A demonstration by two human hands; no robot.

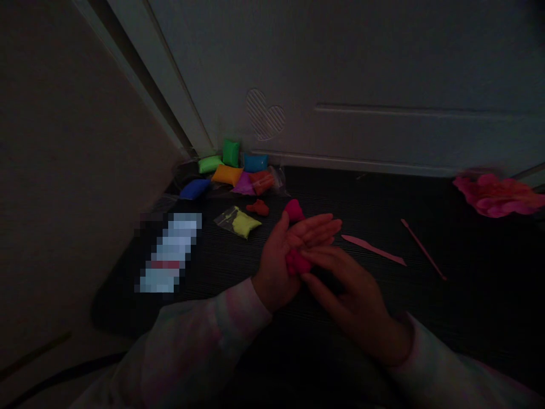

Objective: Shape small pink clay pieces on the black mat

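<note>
My left hand (276, 258) is palm up with its fingers stretched out flat. A lumpy piece of bright pink modelling clay (298, 262) rests on that palm. My right hand (353, 289) pinches this clay between thumb and fingertips. A second pink clay lump (293, 210) shows just beyond the left thumb; whether it touches the hand I cannot tell. To the left are a small orange-red clay piece (259, 208) and an opened bag of yellow clay (244, 222). Right of my hands lie a flat pink modelling knife (373, 250) and a thin pink tool (423, 249).
Several clay packets, among them an orange one (227, 175) and a dark blue one (195, 188), lie at the back left of the dark table. A blurred-out bright screen (172, 253) is on the left. A pink artificial flower (498, 195) lies far right, before a white panel (383, 136).
</note>
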